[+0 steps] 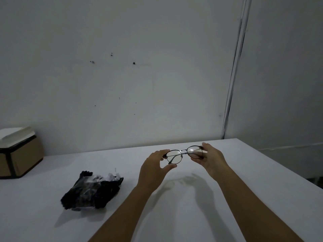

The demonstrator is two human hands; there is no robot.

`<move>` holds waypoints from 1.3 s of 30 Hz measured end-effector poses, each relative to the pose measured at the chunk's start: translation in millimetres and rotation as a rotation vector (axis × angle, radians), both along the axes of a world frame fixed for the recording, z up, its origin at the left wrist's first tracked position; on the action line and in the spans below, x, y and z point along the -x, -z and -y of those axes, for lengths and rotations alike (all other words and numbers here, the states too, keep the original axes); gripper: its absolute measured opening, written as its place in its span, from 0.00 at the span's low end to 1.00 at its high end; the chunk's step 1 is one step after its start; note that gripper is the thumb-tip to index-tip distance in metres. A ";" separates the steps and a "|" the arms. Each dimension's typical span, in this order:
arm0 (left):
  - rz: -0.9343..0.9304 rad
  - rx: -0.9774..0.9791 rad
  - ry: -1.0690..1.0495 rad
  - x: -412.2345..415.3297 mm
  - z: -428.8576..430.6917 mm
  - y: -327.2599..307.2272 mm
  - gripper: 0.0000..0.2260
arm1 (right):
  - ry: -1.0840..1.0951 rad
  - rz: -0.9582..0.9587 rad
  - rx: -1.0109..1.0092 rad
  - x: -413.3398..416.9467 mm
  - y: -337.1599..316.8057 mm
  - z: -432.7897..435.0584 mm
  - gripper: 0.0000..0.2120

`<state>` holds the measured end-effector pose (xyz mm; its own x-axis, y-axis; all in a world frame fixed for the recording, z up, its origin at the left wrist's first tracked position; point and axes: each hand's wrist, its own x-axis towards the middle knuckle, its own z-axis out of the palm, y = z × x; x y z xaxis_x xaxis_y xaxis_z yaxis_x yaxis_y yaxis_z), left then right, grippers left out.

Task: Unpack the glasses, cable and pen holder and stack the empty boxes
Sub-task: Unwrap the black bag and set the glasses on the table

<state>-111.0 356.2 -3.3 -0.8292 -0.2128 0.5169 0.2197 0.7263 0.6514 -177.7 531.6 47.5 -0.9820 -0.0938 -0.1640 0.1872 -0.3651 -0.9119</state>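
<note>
White matte tabletop [201, 215] nearest, crumpled black plastic wrapper [90, 192] on it. Farther out, thin black round-rimmed glasses [183, 154] aloft, pinched by left hand [153, 169] and right hand [209, 158]. Best lowered level, gently, lenses up.

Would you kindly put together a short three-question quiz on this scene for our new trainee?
1. True or false: the glasses lie flat on the table.
2. What lies nearest the left hand? A) the black wrapper B) the cardboard box C) the wall pipe
3. Fill in: the right hand grips the glasses at the ___ lens.

Key:
1. False; both hands hold them above the table.
2. A
3. right
</note>
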 end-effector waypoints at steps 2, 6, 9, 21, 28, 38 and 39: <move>0.011 -0.022 0.005 17.1 -5.5 5.1 0.22 | 0.025 -0.005 -0.010 14.9 4.1 -8.8 0.09; 0.049 -0.053 0.019 53.5 -17.1 17.8 0.22 | 0.080 -0.011 -0.051 47.1 19.4 -22.2 0.08; 0.080 -0.082 0.040 80.4 -24.1 27.3 0.21 | 0.106 -0.011 -0.058 68.8 32.7 -26.2 0.09; 0.149 -0.206 0.007 154.3 -28.5 52.1 0.19 | 0.181 -0.101 -0.345 140.6 71.1 -15.1 0.09; 0.162 -0.195 0.026 163.0 -22.8 59.0 0.19 | 0.174 -0.252 -0.674 143.0 85.7 -13.5 0.20; 0.182 -0.156 0.036 164.4 -21.5 61.4 0.21 | 0.168 -0.369 -0.925 144.8 94.3 -10.2 0.19; 0.180 -0.148 0.036 163.7 -21.9 61.5 0.21 | 0.172 -0.374 -0.946 143.5 94.1 -9.2 0.21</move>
<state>-274.8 378.1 -64.8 -0.9134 -0.2442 0.3256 0.1145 0.6135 0.7813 -321.3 540.8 -46.6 -0.9733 0.0618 0.2212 -0.1543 0.5372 -0.8292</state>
